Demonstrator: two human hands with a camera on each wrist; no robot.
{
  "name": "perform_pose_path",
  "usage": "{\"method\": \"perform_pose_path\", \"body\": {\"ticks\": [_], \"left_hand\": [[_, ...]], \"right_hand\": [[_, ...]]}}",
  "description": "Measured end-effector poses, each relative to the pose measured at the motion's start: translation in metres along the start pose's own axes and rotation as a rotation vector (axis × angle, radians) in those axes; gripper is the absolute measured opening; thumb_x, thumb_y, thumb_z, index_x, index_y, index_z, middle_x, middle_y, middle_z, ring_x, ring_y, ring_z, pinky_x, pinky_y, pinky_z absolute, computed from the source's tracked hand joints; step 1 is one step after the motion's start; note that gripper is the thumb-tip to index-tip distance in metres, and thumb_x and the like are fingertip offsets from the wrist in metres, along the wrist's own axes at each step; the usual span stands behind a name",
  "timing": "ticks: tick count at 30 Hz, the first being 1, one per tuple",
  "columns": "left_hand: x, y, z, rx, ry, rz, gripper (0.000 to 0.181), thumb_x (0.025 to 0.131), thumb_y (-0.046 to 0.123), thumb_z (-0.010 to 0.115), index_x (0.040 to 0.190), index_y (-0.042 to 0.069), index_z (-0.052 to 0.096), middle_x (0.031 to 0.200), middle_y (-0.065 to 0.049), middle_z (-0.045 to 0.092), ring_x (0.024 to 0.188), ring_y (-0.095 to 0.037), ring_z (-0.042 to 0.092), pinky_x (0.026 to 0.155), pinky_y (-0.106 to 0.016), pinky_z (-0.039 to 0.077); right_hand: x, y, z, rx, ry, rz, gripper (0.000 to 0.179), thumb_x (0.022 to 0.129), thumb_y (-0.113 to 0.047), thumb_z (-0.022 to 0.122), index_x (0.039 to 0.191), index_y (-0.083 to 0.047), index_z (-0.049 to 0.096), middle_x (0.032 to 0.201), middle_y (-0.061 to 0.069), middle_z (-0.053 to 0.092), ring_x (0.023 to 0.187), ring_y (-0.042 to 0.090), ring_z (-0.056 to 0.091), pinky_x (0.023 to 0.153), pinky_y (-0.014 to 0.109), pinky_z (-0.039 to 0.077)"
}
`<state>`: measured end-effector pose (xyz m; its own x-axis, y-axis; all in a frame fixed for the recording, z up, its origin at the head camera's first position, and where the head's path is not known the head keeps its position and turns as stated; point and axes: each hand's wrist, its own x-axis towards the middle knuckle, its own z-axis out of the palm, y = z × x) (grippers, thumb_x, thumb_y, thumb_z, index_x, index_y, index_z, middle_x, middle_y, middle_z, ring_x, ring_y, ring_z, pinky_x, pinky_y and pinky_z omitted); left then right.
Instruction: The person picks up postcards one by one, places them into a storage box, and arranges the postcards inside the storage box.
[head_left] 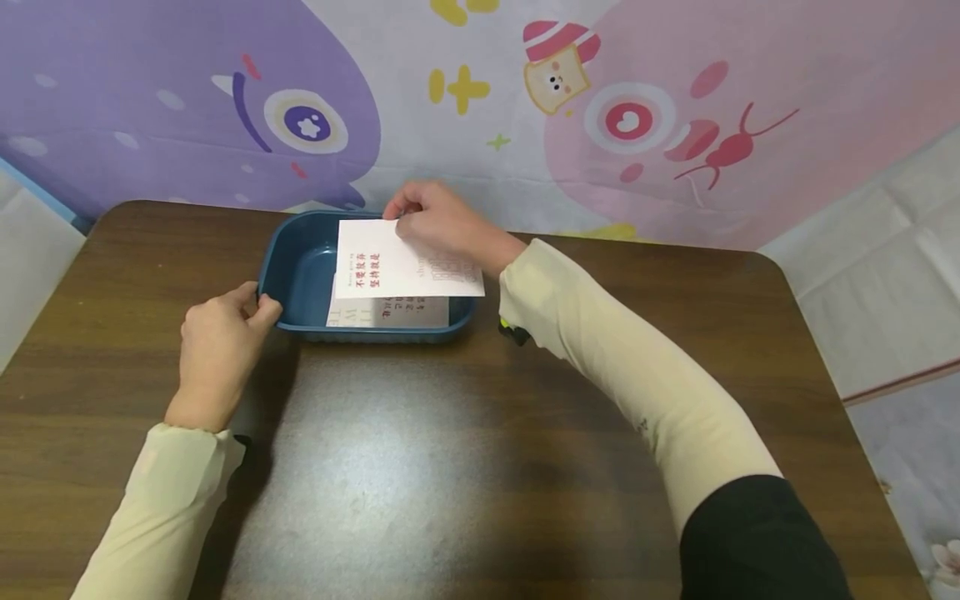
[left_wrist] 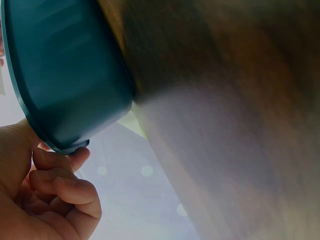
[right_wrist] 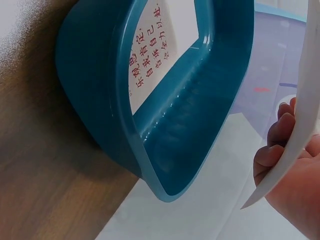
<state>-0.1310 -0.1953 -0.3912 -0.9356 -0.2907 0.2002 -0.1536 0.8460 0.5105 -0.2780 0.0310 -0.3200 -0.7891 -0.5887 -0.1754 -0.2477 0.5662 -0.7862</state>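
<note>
A deep blue-green plastic basin sits at the back of the table. My left hand grips its left rim between thumb and fingers, as the left wrist view also shows at the basin's rim. Above the basin, my right hand pinches a white card with red printed writing by its far edge. In the right wrist view that card is seen nearly edge-on, slightly bent. Another printed card lies inside the basin, partly hidden beneath the held one; its red characters face up.
The brown wooden table stretches from the basin towards me, with glare in its middle. Behind it hangs a cloth with purple and pink cartoon figures. Pale cloth borders the right side.
</note>
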Motion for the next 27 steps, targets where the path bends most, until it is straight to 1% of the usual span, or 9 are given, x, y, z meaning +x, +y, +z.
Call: {"method": "perform_pose_path", "body": {"ticks": [3,9,14,17,19,24,27], "left_hand": [[0.000,0.000,0.000,-0.002,-0.006,-0.006,0.030,0.087,0.015,0.048,0.100,-0.005,0.066,0.061,-0.014,0.056,0.056,-0.027,0.047,0.047,-0.031,0.030],[0.000,-0.001,0.000,-0.001,-0.003,-0.008,0.028,0.087,0.015,0.047,0.096,-0.004,0.067,0.058,-0.012,0.053,0.055,-0.026,0.046,0.048,-0.031,0.029],[0.001,0.000,-0.001,-0.001,0.007,-0.002,0.026,0.087,0.016,0.048,0.090,-0.002,0.066,0.057,-0.011,0.052,0.055,-0.026,0.046,0.049,-0.032,0.030],[0.001,0.000,-0.001,-0.005,0.008,-0.001,0.025,0.087,0.016,0.048,0.090,-0.001,0.066,0.057,-0.010,0.052,0.055,-0.026,0.046,0.049,-0.032,0.030],[0.001,0.000,-0.001,-0.009,0.006,-0.002,0.026,0.087,0.016,0.048,0.092,-0.001,0.067,0.057,-0.010,0.052,0.055,-0.026,0.046,0.049,-0.032,0.029],[0.001,0.001,-0.001,-0.010,0.009,-0.005,0.024,0.087,0.016,0.047,0.087,0.000,0.066,0.055,-0.009,0.049,0.054,-0.026,0.044,0.048,-0.032,0.028],[0.002,0.001,-0.001,-0.013,0.006,-0.005,0.025,0.088,0.015,0.047,0.089,-0.001,0.066,0.055,-0.010,0.049,0.054,-0.026,0.044,0.048,-0.032,0.027]], "right_hand": [[0.001,0.000,0.003,-0.002,0.000,0.002,0.026,0.085,-0.009,0.048,0.107,-0.010,0.062,0.095,0.003,0.056,0.085,0.015,0.046,0.074,0.023,0.036],[0.003,-0.002,0.008,-0.012,-0.006,0.003,0.025,0.086,-0.010,0.048,0.107,-0.011,0.062,0.094,0.003,0.056,0.084,0.015,0.046,0.073,0.023,0.036],[0.006,-0.003,0.011,-0.024,-0.013,0.010,0.025,0.086,-0.011,0.048,0.106,-0.012,0.062,0.100,0.001,0.057,0.089,0.014,0.047,0.077,0.023,0.036],[0.007,-0.003,0.013,-0.022,-0.016,0.010,0.025,0.086,-0.010,0.047,0.106,-0.012,0.062,0.101,0.001,0.057,0.090,0.014,0.047,0.078,0.023,0.037],[0.007,-0.003,0.014,-0.020,-0.019,0.008,0.025,0.087,-0.010,0.047,0.106,-0.012,0.062,0.102,0.002,0.057,0.089,0.014,0.047,0.078,0.023,0.037],[0.007,-0.003,0.015,-0.014,-0.028,0.000,0.026,0.087,-0.010,0.047,0.109,-0.011,0.062,0.104,0.002,0.058,0.089,0.014,0.048,0.078,0.023,0.038],[0.008,-0.003,0.017,-0.022,-0.025,-0.002,0.027,0.087,-0.010,0.048,0.110,-0.011,0.062,0.104,0.002,0.058,0.090,0.014,0.048,0.077,0.022,0.037]]}}
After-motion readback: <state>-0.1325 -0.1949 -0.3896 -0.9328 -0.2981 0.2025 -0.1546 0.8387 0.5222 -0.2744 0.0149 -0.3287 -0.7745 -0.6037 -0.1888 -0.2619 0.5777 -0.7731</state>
